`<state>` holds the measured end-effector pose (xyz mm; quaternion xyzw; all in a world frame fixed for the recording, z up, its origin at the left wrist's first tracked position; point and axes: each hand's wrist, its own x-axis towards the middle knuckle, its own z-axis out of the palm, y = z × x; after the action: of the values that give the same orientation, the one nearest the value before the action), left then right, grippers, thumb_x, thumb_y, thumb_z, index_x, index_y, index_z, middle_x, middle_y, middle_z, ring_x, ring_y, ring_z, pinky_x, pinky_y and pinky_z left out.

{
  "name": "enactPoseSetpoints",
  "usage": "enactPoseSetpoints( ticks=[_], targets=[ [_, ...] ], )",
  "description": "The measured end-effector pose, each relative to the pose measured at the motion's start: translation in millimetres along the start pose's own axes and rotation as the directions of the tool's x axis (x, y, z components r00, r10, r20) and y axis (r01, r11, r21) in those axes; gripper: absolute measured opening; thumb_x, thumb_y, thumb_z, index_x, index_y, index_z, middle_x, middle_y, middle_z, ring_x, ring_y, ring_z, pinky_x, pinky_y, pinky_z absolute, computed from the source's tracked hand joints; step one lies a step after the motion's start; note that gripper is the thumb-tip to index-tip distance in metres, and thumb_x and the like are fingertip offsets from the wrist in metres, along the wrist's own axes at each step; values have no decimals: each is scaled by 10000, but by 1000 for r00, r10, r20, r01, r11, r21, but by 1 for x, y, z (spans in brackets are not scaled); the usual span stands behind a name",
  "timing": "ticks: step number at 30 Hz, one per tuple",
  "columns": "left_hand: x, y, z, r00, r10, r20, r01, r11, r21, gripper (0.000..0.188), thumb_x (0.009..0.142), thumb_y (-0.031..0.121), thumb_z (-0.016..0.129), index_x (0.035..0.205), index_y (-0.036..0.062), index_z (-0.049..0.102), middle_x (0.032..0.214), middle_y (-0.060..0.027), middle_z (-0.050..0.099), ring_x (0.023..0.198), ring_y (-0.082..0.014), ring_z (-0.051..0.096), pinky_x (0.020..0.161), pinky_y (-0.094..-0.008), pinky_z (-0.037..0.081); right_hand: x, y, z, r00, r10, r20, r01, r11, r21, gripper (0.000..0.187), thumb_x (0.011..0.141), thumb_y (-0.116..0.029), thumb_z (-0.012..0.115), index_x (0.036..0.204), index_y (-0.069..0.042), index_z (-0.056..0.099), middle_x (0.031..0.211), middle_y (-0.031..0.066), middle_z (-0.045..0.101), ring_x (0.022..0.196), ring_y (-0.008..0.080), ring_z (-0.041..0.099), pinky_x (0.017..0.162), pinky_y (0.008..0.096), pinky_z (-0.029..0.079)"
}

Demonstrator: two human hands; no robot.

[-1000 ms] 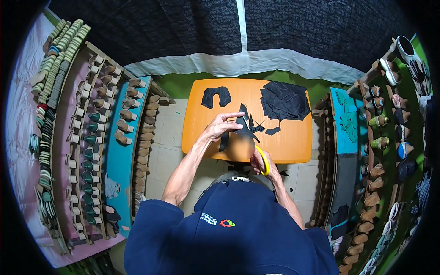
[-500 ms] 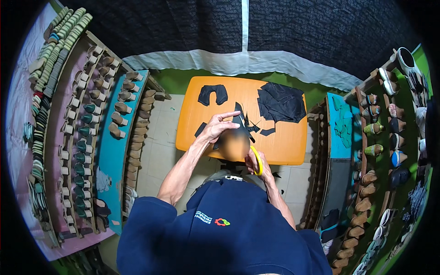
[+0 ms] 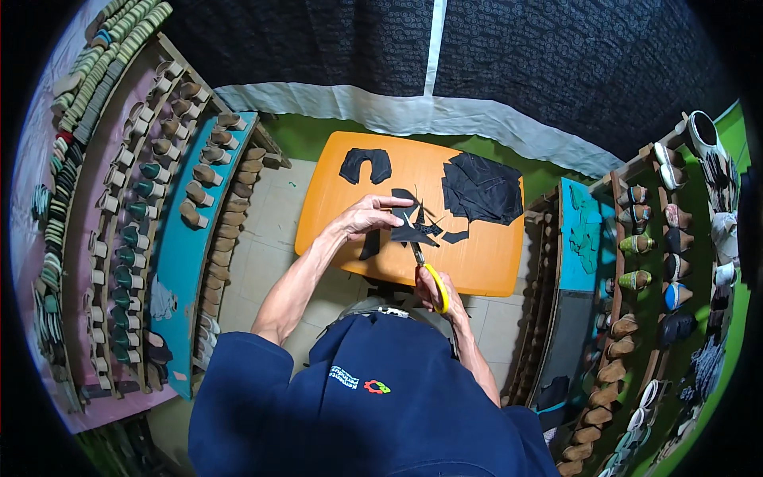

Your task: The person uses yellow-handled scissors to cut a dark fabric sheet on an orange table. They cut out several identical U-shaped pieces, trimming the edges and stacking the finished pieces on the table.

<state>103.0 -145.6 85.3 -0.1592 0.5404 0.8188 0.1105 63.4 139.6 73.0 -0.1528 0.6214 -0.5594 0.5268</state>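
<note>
Over the orange table [image 3: 318, 230], my left hand [image 3: 369, 218] pinches a piece of black material [image 3: 407, 234] between thumb and fingers. My right hand [image 3: 427, 291] grips scissors with yellow handles [image 3: 440, 292], their dark blades pointing up at the near edge of that piece. Whether the blades are around the material or just touching it, I cannot tell. Thin black offcuts [image 3: 429, 229] lie just beyond the held piece. A black U-shaped cutout [image 3: 366, 165] rests at the table's far left, and a stack of black pieces [image 3: 482, 188] at the far right.
Racks of wooden shoe lasts [image 3: 208, 176] stand on the left, beside a turquoise board [image 3: 179, 274]. Shelves with shoes and lasts [image 3: 636, 278] line the right. Green scraps [image 3: 582, 238] lie on a turquoise surface there. A dark patterned curtain [image 3: 318, 48] hangs behind the table.
The scissor blades now show at the black piece, and the right hand sits slightly lower. The left hand has shifted slightly left, still holding the material. The whole view has shifted a little.
</note>
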Motion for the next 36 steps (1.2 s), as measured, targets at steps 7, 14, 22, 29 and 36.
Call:
enactPoseSetpoints(
  ticks=[7,14,22,29,36],
  targets=[
    [1,6,7,997,-20,72,6,983,182,570,808,33,764,1356,63,614,983,-19,695,843,-65,650,787,-219,538,0,2,-1,995,68,73,-79,984,161,509,983,-564,550,811,-87,503,585,-39,373,471,78,353,423,251,301],
    [2,-3,6,998,6,62,-17,985,169,561,815,40,768,1355,95,625,881,6,669,780,-50,605,780,-235,521,1,3,-3,996,63,55,-70,988,137,506,985,-563,546,841,-80,514,590,-37,379,467,76,340,418,249,294],
    [3,-2,11,998,55,10,-56,988,141,541,818,40,757,1342,72,629,1002,-6,695,854,-65,624,841,-236,517,1,9,-3,999,43,24,-45,993,110,516,978,-581,540,804,-96,519,557,-43,380,434,73,345,403,251,295],
    [-1,0,20,998,52,-19,-51,996,80,558,825,40,758,1361,58,605,981,-22,703,840,-67,642,795,-225,522,0,3,-3,999,44,-28,-41,995,86,533,968,-586,553,759,-97,520,540,-39,387,420,79,364,390,256,305],
    [1,-2,21,996,81,-34,-80,995,54,557,834,48,756,1366,42,594,944,-36,719,800,-62,637,777,-226,520,-2,3,-2,998,30,-49,-27,998,58,545,974,-573,554,716,-94,512,531,-31,397,412,84,365,391,265,319]
  ],
)
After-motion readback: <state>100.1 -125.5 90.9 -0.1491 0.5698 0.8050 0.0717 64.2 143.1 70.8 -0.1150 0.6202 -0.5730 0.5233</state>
